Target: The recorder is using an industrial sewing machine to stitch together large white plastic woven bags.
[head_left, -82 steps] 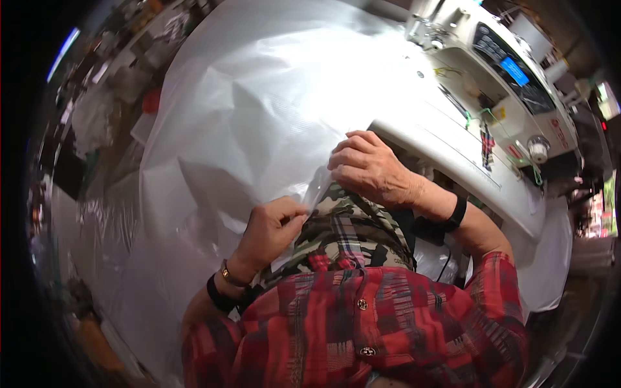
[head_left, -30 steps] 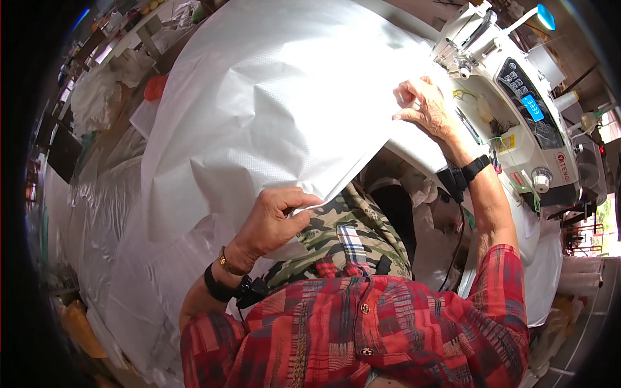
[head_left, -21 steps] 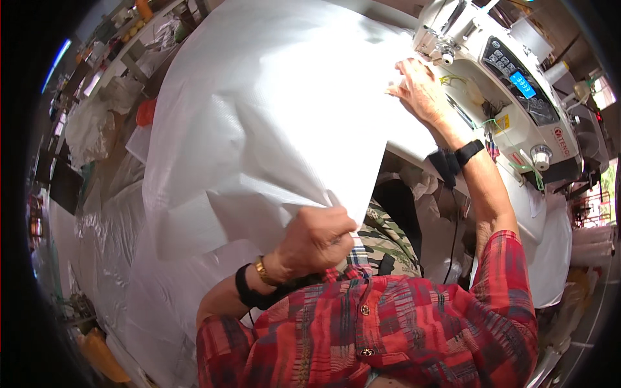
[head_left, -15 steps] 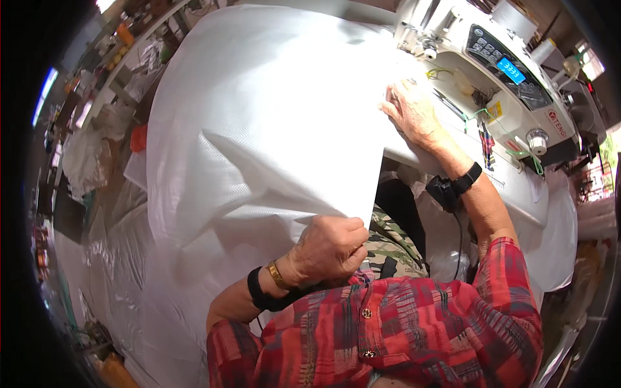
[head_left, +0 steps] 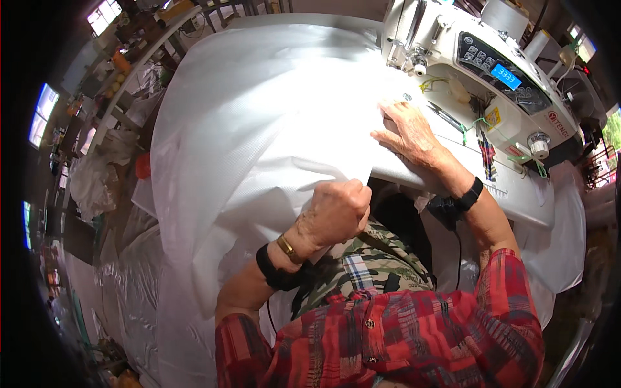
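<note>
In the head view, a large white fabric sheet (head_left: 259, 123) is filling the upper centre of the frame, draping off the table toward the lower left. The left hand (head_left: 333, 210), at centre, is gripping its near edge in a closed fist. The right hand (head_left: 409, 132) is lying flat, fingers spread, pressing the sheet beside the white sewing machine (head_left: 491, 71) at upper right.

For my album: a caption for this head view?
Left hand grips white sheet; right hand presses it beside sewing machine.
</note>
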The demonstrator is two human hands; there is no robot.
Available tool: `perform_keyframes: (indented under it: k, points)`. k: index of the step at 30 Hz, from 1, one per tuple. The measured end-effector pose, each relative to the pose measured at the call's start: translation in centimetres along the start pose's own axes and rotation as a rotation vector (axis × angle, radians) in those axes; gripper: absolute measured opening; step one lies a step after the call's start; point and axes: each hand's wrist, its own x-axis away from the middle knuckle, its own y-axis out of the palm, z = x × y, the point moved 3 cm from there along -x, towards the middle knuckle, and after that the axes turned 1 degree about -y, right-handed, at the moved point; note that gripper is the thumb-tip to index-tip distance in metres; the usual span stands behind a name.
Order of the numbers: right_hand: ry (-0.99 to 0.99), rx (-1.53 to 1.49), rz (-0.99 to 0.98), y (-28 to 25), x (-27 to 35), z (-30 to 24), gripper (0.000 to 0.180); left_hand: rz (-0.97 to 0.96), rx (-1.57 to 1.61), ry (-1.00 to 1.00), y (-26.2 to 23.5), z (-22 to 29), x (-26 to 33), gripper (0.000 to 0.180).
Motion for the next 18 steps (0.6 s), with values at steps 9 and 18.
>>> perform_keyframes:
  k: [9, 18]
  points:
    - [-0.126, 0.024, -0.01, -0.4, 0.2, 0.1, 0.057, -0.056, -0.154, 0.032, 1.3, -2.9, -6.8, 0.01]
    - [-0.095, -0.027, -0.021, 0.4, 0.7, 1.2, 0.046, -0.022, -0.166, 0.033, 2.1, -6.0, -12.6, 0.014]
